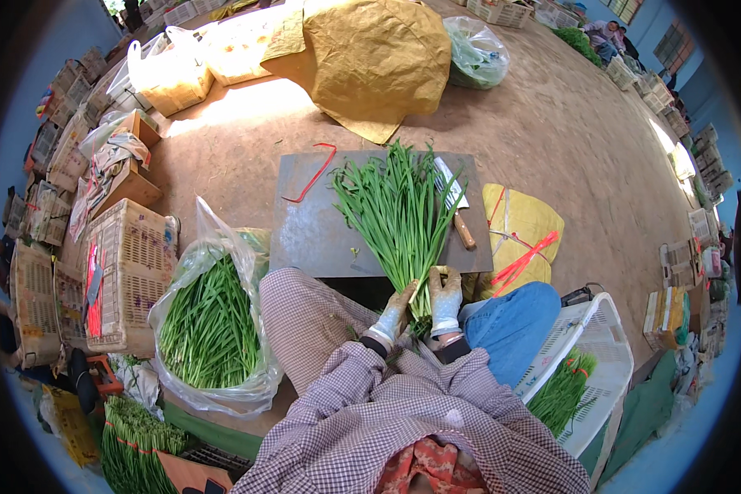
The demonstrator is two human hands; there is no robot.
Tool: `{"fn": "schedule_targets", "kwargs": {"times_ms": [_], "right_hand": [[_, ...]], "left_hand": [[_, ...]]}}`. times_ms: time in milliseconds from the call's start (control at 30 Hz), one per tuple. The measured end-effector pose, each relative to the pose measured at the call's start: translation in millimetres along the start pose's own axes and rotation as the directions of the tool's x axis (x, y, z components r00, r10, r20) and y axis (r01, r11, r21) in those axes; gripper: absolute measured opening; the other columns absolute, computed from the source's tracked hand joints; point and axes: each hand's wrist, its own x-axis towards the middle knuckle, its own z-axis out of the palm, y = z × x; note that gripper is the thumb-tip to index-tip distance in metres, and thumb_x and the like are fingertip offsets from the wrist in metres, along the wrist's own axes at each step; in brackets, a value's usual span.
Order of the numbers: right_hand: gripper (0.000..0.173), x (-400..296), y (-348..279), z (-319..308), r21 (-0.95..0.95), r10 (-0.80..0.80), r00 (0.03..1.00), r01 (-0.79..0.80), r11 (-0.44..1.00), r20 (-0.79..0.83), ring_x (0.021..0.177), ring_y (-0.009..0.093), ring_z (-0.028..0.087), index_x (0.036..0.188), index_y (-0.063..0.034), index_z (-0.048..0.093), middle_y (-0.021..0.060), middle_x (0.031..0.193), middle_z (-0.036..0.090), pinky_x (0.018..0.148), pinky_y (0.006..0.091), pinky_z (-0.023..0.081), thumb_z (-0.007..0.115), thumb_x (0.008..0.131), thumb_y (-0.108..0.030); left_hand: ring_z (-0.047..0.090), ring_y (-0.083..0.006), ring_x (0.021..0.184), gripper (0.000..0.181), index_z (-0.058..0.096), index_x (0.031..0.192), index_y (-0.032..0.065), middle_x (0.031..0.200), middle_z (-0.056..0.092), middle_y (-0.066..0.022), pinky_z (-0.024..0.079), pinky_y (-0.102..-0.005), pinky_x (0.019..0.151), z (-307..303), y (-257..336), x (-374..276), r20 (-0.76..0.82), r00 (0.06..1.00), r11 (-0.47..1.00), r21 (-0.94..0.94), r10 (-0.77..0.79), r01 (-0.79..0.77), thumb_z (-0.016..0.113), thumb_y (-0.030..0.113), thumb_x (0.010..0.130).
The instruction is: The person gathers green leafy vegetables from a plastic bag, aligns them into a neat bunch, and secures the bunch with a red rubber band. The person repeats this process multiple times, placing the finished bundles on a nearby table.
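Observation:
A loose bunch of long green leafy stalks, like garlic chives (395,216), lies on a dark flat board (302,228), its stem ends towards my lap. My left hand (395,312), in a soiled work glove, grips the stems from the left side. On their right side is my right hand (446,299), gloved too, its thumb and fingers curled against the stems; whether it grips any is hard to tell. A knife (460,213) with a wooden handle rests on the board's right part, its blade partly under the leaves. A red tie strip (318,173) lies at the board's upper left.
An open plastic bag of green stalks (213,327) stands left, beside a plastic crate (133,272). To the right are a tied yellow bundle (525,228) and a white basket (617,346) holding tied greens (562,386). Beyond the board lies a yellow sheet (370,55).

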Motion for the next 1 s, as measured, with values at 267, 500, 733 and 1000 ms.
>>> {"fn": "schedule_targets", "kwargs": {"times_ms": [267, 500, 733, 1000], "right_hand": [[0.013, 19.0, 2.8, -5.7, 0.242, 0.254, 0.946, -0.299, 0.923, 0.203, 0.062, 0.009, 0.047, 0.086, -0.0012, 0.059, -0.0001, 0.073, 0.055, 0.056, 0.0245, 0.039, 0.067, 0.083, -0.011], [0.007, 12.6, -4.8, -13.8, 0.335, 0.204, 0.973, -0.228, 0.914, 0.106, 0.059, 0.007, 0.043, 0.084, -0.004, 0.057, -0.0011, 0.07, 0.053, 0.053, 0.0228, 0.036, 0.062, 0.087, -0.008], [0.056, 15.2, -6.2, -18.1, 0.395, 0.45, 0.833, -0.55, 0.736, 0.323, 0.06, 0.006, 0.048, 0.132, 0.0026, 0.041, -0.0003, 0.081, 0.055, 0.053, 0.0202, 0.038, 0.067, 0.084, -0.007], [0.081, 5.5, -9.4, -2.9, -0.092, -0.144, 0.98, 0.158, 0.983, 0.14, 0.06, 0.015, 0.045, 0.147, -0.0121, 0.03, 0.0024, 0.073, 0.051, 0.061, 0.029, 0.045, 0.07, 0.077, -0.003]], "left_hand": [[0.063, -0.0169, 0.088, 0.039, 0.055, 0.115, 0.005, 0.103, 0.064, -0.0044, 0.053, -0.033, 0.079, 5.4, 1.3, -2.3, -0.003, 0.999, 0.998, 0.035, 0.052, -0.052, 0.065, 0.033, 0.089], [0.064, -0.0179, 0.088, 0.04, 0.055, 0.116, 0.0046, 0.102, 0.064, -0.005, 0.054, -0.0344, 0.077, 7.7, 2.4, -5.5, 0.008, 0.997, 0.997, 0.025, 0.073, -0.073, 0.064, 0.033, 0.09], [0.064, -0.0179, 0.087, 0.04, 0.054, 0.118, 0.0036, 0.104, 0.064, -0.0064, 0.054, -0.0342, 0.078, 10.9, 5.7, -9.2, 0.033, 0.999, 0.998, -0.049, 0.037, -0.035, 0.063, 0.03, 0.09], [0.059, -0.0174, 0.099, 0.046, 0.05, 0.124, 0.0059, 0.115, 0.059, -0.0061, 0.051, -0.0336, 0.084, 5.5, 5.6, -7.7, 0.052, 0.998, 0.997, -0.068, -0.023, 0.026, 0.063, 0.035, 0.091]]}}
